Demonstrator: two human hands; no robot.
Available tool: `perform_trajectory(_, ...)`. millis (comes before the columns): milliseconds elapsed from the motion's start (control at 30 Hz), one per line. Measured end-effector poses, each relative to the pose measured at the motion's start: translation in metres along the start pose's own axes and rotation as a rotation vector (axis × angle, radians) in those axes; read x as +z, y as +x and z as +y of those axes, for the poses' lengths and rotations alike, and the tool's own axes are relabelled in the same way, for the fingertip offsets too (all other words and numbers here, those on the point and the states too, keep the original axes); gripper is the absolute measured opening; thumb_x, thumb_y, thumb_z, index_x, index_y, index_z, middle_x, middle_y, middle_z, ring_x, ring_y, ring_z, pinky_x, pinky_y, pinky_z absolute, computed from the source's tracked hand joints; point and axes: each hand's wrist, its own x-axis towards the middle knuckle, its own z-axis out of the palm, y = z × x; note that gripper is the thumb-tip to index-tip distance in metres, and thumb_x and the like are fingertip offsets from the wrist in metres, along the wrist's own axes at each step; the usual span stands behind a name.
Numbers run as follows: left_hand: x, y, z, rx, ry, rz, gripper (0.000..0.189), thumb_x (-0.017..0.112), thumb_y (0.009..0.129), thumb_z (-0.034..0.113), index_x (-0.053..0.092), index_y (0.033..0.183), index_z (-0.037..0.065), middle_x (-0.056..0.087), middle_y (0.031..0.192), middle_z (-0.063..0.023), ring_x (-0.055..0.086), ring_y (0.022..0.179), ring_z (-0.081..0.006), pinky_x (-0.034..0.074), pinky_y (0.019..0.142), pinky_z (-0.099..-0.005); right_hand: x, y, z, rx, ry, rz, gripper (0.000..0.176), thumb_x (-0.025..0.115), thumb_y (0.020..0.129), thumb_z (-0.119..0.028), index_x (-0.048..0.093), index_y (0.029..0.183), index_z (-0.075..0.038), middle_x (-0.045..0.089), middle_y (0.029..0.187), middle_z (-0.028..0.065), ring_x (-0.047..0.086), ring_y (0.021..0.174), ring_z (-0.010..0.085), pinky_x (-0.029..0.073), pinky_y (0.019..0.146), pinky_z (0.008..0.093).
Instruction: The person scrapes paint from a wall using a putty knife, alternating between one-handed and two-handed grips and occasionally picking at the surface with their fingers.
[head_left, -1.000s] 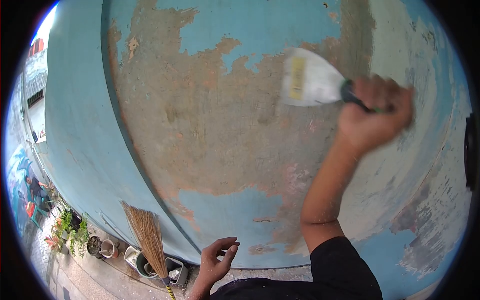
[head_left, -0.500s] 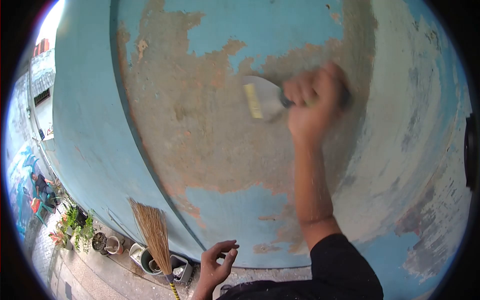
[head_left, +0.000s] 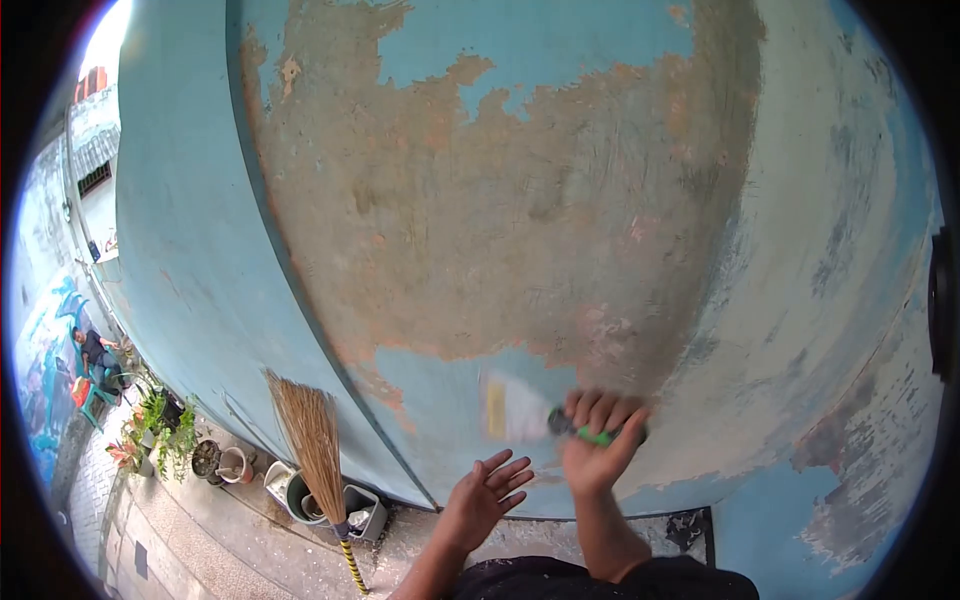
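Observation:
My right hand (head_left: 603, 438) is wrapped round the green and black handle of a wide-bladed scraper (head_left: 518, 408), whose metal blade with a yellow label points left and is slightly blurred. Behind the blade lies a patch of blue paint low on the wall (head_left: 460, 240). Above that patch, bare grey-brown plaster shows, with ragged blue paint at the top. My left hand (head_left: 488, 497) hangs below and left of the scraper, fingers spread and holding nothing.
A stick broom (head_left: 308, 440) with a striped handle leans bristles-up at the wall's foot. Beside it stand a grey bin (head_left: 366, 515), buckets and potted plants (head_left: 165, 425). A person (head_left: 95, 355) sits far left on a green chair. A vertical ledge (head_left: 290, 270) runs down the wall.
My right hand has come down with the scraper from the bare plaster to the lower blue paint. My left hand has risen to the right, its fingers spreading.

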Motion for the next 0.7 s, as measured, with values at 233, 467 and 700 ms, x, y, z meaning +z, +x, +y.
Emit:
perform_trajectory(233, -0.079, -0.015, -0.077, 0.121, -0.082, 0.546, 0.028, 0.063, 0.095, 0.021, 0.053, 0.116, 0.005, 0.062, 0.108, -0.0082, 0.062, 0.095, -0.0204, 0.050, 0.077, -0.0307, -0.133, -0.147, -0.015, 0.938, -0.625, -0.003, 0.031, 0.057, 0.100, -0.020, 0.054, 0.119, 0.003, 0.065, 0.099, 0.0177, 0.066, 0.097, 0.0273, 0.053, 0.090, 0.0413)
perform_trajectory(467, -0.062, -0.040, -0.070, 0.126, 0.574, 0.545, 0.027, 0.062, 0.097, 0.021, 0.059, 0.112, -0.001, 0.063, 0.088, -0.0073, 0.062, 0.081, -0.0190, 0.050, 0.075, -0.0346, -0.128, -0.167, -0.051, 1.580, -0.588, -0.403, 0.032, 0.063, 0.096, -0.021, 0.055, 0.119, 0.000, 0.062, 0.083, 0.0046, 0.056, 0.062, 0.0100, 0.047, 0.056, 0.0244)
perform_trajectory(700, -0.043, -0.005, -0.015, 0.228, 0.435, 0.241, 0.035, 0.056, 0.099, 0.012, 0.046, 0.127, -0.006, 0.063, 0.117, -0.0135, 0.060, 0.109, -0.0179, 0.050, 0.090, -0.0312, -0.064, -0.180, -0.011, 1.240, -0.518, -0.117, 0.027, 0.065, 0.094, -0.022, 0.054, 0.107, -0.002, 0.054, 0.071, -0.0013, 0.050, 0.056, 0.0071, 0.040, 0.050, 0.0250)
